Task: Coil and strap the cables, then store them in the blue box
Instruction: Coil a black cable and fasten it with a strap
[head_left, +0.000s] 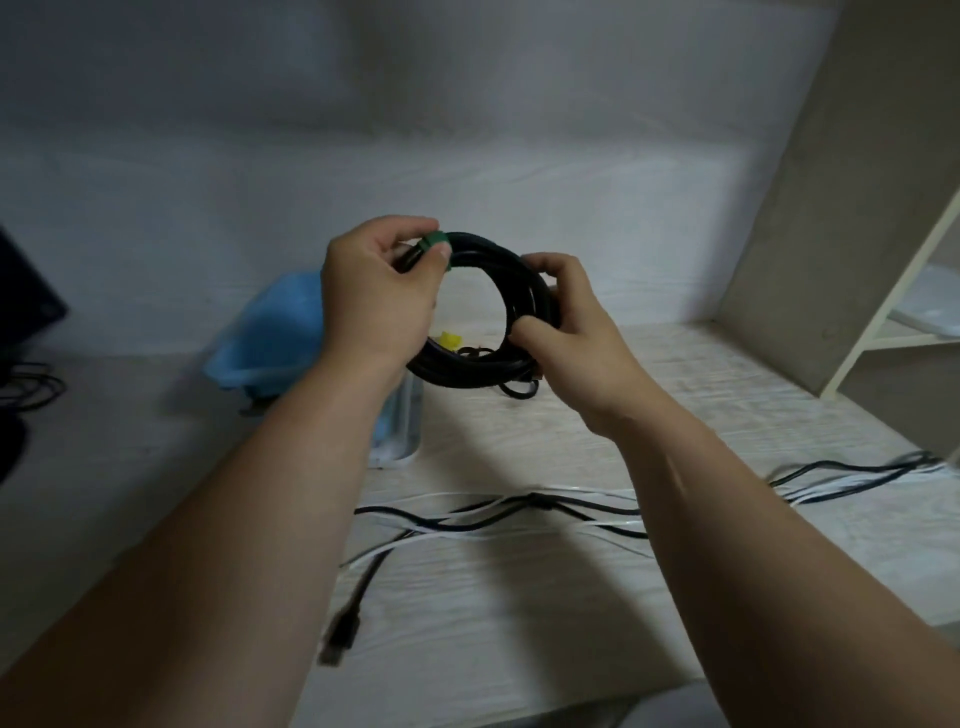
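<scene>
black cable coil (467, 371) is held up between both hands, above the pale wooden table (519, 597). left hand (374, 296) pinches the green strap (434, 241) wrapped round the coil's top, with thumb and fingers curled on it. right hand (576, 332) grips the opposite side, fingers curled round the loops. this cable looks coiled and nearly strapped, though i cannot tell whether the strap end is pressed down. blue box (270, 332) sits just behind and below the left hand, and the coil is not yet in it. nearer than the hands, loose black and white cables (519, 512) lie tangled and uncoiled on the table. a yellow bit (450, 340), perhaps another strap, shows through the coil.
</scene>
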